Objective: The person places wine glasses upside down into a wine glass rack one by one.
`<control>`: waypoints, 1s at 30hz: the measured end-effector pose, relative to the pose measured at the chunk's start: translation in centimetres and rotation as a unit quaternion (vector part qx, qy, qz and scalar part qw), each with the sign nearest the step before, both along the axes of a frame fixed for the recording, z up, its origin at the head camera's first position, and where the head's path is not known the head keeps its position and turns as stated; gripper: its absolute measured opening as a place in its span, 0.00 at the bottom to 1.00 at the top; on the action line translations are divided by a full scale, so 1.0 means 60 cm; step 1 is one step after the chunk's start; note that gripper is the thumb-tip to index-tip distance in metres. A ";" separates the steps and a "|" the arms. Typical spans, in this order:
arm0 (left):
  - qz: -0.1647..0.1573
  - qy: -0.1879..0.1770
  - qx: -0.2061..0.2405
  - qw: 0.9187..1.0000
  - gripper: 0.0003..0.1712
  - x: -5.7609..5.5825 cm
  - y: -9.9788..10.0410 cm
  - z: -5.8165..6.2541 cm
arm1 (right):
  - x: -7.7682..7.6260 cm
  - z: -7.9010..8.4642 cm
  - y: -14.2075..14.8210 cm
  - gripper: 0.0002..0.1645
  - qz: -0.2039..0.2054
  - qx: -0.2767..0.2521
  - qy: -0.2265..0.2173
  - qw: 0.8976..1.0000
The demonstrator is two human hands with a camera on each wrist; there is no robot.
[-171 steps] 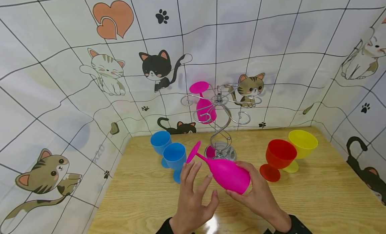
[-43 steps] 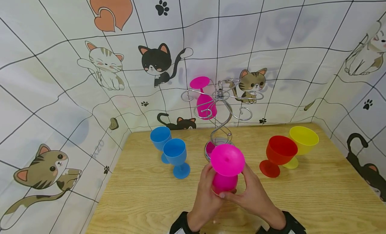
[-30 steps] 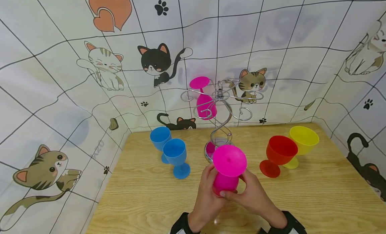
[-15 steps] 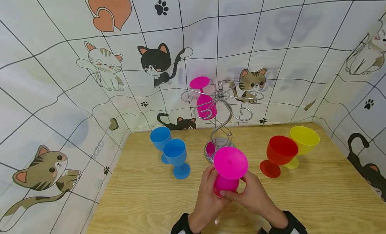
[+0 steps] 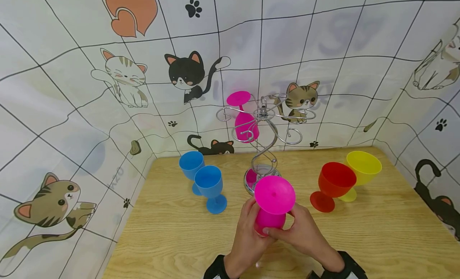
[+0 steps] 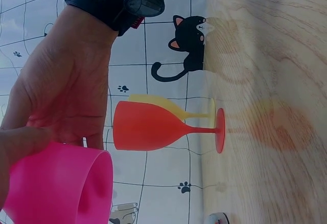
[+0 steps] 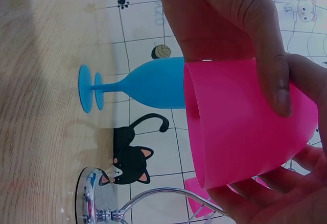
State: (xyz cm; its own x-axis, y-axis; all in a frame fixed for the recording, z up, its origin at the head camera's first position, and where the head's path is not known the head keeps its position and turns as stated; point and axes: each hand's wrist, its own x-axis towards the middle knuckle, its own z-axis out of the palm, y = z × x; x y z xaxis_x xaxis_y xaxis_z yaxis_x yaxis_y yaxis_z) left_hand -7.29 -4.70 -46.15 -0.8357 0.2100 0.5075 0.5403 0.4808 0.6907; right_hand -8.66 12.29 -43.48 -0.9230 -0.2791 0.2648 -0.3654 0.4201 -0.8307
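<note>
Pink goblet (image 5: 269, 219) upside down, foot up toward head camera, mouth down, held in the air above the near part of the table, in front of the rack. Left hand (image 5: 246, 233) grasping its bowl from the left; right hand (image 5: 303, 233) grasping same bowl from the right, thumb near the rim. Wrist views show rim well clear of the tabletop. Just behind: chrome wire goblet rack (image 5: 264, 113), round shiny base standing on table. Second pink goblet (image 5: 251, 129) hangs inverted on the rack's left side. Left of rack: front blue goblet (image 5: 209, 184), upright, rear blue goblet (image 5: 190, 165) just behind it, also upright. Right side: red goblet (image 5: 336, 183) upright, yellow goblet (image 5: 365, 167) upright close behind, partly hidden. Wood-grain table (image 5: 165, 239); cat-print backdrop (image 5: 287, 39) around it.
</note>
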 end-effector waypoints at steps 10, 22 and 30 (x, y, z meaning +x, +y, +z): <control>-0.027 -0.016 0.021 0.999 0.54 -0.003 -0.009 0.005 | -0.001 0.007 0.008 0.45 -0.015 0.002 0.008 1.000; -0.009 -0.012 -0.053 0.998 0.54 -0.015 -0.034 0.013 | -0.007 0.024 0.047 0.45 -0.057 -0.003 0.059 0.997; 0.014 -0.009 -0.118 0.993 0.48 -0.032 -0.037 -0.008 | -0.004 0.030 0.078 0.43 -0.101 0.003 0.065 0.993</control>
